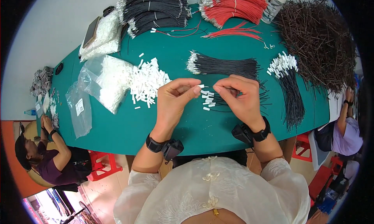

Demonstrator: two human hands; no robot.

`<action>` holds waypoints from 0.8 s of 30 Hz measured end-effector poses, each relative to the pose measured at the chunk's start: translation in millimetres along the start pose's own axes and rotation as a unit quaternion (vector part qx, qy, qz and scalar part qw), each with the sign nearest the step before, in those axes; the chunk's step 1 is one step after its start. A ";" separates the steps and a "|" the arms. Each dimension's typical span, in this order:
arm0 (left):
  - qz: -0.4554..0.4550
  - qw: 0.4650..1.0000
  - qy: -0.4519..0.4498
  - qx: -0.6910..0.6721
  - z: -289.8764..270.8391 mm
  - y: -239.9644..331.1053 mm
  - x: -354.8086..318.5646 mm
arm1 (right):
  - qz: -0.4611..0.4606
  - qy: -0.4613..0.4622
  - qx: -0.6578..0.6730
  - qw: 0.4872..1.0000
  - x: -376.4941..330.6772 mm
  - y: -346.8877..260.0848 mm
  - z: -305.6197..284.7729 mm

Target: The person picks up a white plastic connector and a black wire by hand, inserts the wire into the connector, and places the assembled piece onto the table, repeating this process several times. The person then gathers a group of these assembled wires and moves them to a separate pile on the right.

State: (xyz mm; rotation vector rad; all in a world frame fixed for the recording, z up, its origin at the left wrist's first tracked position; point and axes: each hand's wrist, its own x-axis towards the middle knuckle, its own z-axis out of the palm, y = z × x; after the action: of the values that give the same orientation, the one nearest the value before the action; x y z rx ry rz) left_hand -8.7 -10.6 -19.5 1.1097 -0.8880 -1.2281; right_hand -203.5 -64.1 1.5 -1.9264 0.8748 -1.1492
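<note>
Between the thumb and fingers of my left hand [173,103] is a small white connector housing [201,86]. My right hand [240,99] pinches a thin black wire just to the right of it; whether the wire's tip sits inside the housing is too small to tell. Below my fingertips lie several black wires with white housings [209,99] on their left ends. A pile of loose white housings [150,80] spreads to the left of my left hand. Beyond my right hand rests a bundle of black wires [228,63] with bare metal ends at the left.
An open plastic bag [113,82] spills housings on the green table [113,130]. To the right lie housed black wires [292,95] and a brown heap of short strands [319,41]. Black bundles [159,8] and red bundles [239,6] stand at the back. Other people sit at both ends.
</note>
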 end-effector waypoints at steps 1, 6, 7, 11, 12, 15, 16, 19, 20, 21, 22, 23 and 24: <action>-0.004 1.000 -0.005 -0.001 -0.2 -0.4 0.8 | 0.001 0.000 0.000 1.000 0.1 0.1 -0.1; -0.013 1.000 -0.009 -0.012 -0.9 -2.1 1.7 | -0.004 0.000 -0.003 1.000 -0.5 -1.4 0.1; -0.013 1.000 -0.009 -0.012 -0.7 -2.1 1.7 | -0.006 0.000 -0.003 1.000 -0.5 -1.3 0.1; -0.031 0.999 -0.010 -0.020 -0.3 -1.4 1.8 | -0.015 -0.003 -0.007 1.000 -1.8 -1.4 1.5; -0.034 0.999 -0.014 -0.013 -0.6 -1.1 2.0 | -0.018 -0.004 -0.009 1.000 -2.2 -1.6 1.6; -0.039 0.999 -0.023 0.000 -1.2 -0.8 2.1 | -0.020 -0.006 -0.012 1.000 -2.2 -2.0 2.6; -0.043 0.999 -0.024 -0.003 -1.3 -1.0 2.0 | -0.021 -0.007 -0.013 1.000 -2.2 -2.0 2.6; -0.052 0.998 -0.029 -0.008 -1.2 -1.5 1.7 | -0.001 -0.009 0.000 1.000 -1.8 -0.8 1.7; -0.056 0.998 -0.028 -0.012 -0.9 -1.3 2.0 | 0.009 -0.010 0.006 1.000 -1.6 -0.3 1.4; -0.060 0.998 -0.027 -0.016 -0.4 -1.1 2.3 | 0.010 -0.009 0.006 1.000 -1.2 0.2 1.1; -0.064 0.997 -0.025 -0.020 -0.5 -1.2 2.5 | 0.014 -0.008 0.010 1.000 -0.6 1.0 1.2; -0.065 0.997 -0.026 -0.019 -0.9 -1.7 2.5 | 0.018 -0.007 0.014 1.000 -0.2 1.7 1.4; -0.065 0.997 -0.027 -0.017 -1.7 -2.6 2.6 | 0.023 -0.006 0.018 1.000 0.0 2.2 1.5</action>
State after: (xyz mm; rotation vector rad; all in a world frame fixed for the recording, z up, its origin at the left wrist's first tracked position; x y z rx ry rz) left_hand -7.4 -12.9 -22.5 1.1249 -0.8429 -1.3815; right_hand -202.5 -64.9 -0.9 -1.8740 0.8817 -1.1181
